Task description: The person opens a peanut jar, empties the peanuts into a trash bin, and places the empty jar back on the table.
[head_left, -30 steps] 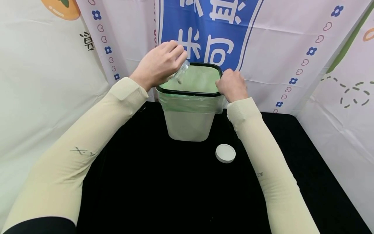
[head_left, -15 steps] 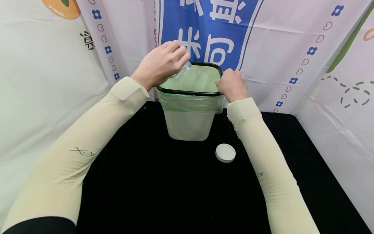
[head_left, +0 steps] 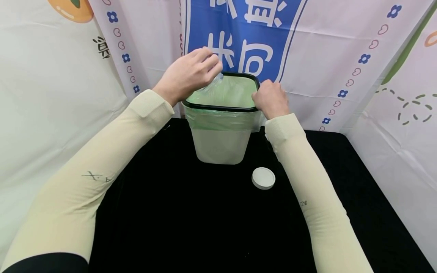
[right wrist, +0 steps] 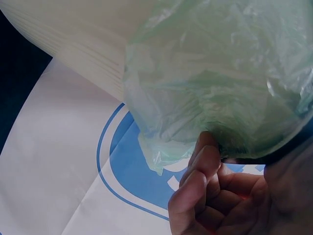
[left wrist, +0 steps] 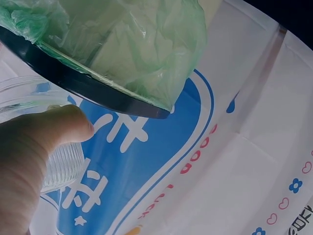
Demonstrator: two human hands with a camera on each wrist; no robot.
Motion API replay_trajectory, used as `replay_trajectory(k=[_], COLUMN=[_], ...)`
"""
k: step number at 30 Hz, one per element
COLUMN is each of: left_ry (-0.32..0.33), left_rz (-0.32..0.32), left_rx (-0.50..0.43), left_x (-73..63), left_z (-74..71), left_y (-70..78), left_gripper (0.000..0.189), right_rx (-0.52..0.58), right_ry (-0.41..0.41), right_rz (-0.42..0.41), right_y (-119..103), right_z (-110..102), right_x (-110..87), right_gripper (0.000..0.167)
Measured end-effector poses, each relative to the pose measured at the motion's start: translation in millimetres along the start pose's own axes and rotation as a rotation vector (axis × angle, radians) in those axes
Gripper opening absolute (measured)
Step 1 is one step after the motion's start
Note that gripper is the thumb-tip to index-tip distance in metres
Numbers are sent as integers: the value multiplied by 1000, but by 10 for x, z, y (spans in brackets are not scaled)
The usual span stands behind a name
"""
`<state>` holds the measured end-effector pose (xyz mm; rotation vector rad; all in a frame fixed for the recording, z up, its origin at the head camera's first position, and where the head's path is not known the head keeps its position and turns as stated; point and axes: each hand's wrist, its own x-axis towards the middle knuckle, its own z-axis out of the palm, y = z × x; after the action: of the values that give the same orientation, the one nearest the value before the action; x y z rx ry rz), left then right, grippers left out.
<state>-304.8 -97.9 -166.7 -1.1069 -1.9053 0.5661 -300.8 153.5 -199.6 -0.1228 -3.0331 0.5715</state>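
Note:
My left hand (head_left: pixel 189 76) holds a clear ribbed jar (left wrist: pixel 68 164) tilted over the left side of a pale bin (head_left: pixel 222 148). In the left wrist view, the thumb lies across the jar near the bin's black rim (left wrist: pixel 93 90). Most of the jar is hidden behind the fingers in the head view. A thin green bag (head_left: pixel 222 121) lines the bin and folds down over its outside. At the rim's right side, my right hand (head_left: pixel 272 99) grips the edge; its curled fingers (right wrist: pixel 203 161) press against the bag in the right wrist view.
On the black tabletop (head_left: pixel 191 212), a round white lid (head_left: pixel 263 178) lies in front of the bin, to its right. A printed cloth backdrop (head_left: pixel 317 57) hangs close behind the bin, with white cloth at both sides.
The left hand has shifted slightly right and tipped the jar a little. Small dark bits seen by the jar a second ago no longer show. The right hand has stayed on the rim.

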Motion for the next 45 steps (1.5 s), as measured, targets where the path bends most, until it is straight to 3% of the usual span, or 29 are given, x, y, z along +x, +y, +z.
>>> replay_trajectory(k=[14,23,45], left_ry=[50,23,48], left_rz=[56,73,64], left_rx=[81,86,109], left_x=[42,71,63], left_z=[-3,-10,-2], left_y=[14,7,32], left_gripper=[32,35,33], right_rx=[-6,15,16], right_ry=[-3,27,24], right_rz=[4,-5,-6], right_y=[-1,8,0], right_z=[-6,2,6], right_x=[-2,-3,-3], right_gripper=[30,23,22])
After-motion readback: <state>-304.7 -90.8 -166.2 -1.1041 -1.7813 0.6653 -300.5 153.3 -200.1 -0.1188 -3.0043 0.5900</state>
